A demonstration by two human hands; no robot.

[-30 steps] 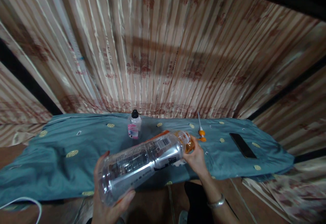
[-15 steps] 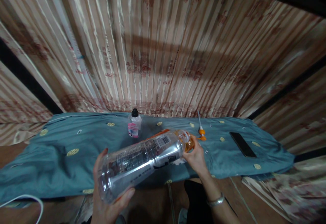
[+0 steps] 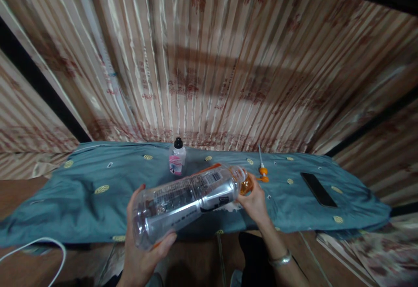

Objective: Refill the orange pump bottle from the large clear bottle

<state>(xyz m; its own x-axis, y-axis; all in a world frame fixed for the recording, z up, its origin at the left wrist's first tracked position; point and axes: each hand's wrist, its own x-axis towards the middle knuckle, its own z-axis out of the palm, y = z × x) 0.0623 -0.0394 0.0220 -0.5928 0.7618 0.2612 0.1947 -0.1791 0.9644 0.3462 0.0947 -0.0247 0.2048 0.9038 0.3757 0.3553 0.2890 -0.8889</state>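
Observation:
My left hand (image 3: 142, 250) is wrapped around the base of a large clear plastic bottle (image 3: 187, 204) with a silvery label and a barcode. The bottle lies tilted across the view, its neck end toward the right. There it meets a small translucent orange container (image 3: 247, 185), which the fingers of my right hand (image 3: 256, 200) grip. Much of that container is hidden behind the neck and fingers, so I cannot tell its full shape. Just beyond my right hand, an orange pump head (image 3: 263, 171) with a pale tube rests on the teal sheet (image 3: 127, 178).
A small bottle (image 3: 176, 160) with a black cap and pink label stands behind the large bottle. A black phone (image 3: 318, 190) lies at right. At lower left curves a white cable (image 3: 62, 252). Behind the sheet hangs a striped curtain (image 3: 202, 60), with dark bars at both sides.
The whole view has shifted slightly, so things appear a little further right. Both hands keep their hold, with the large bottle still tilted against the orange container.

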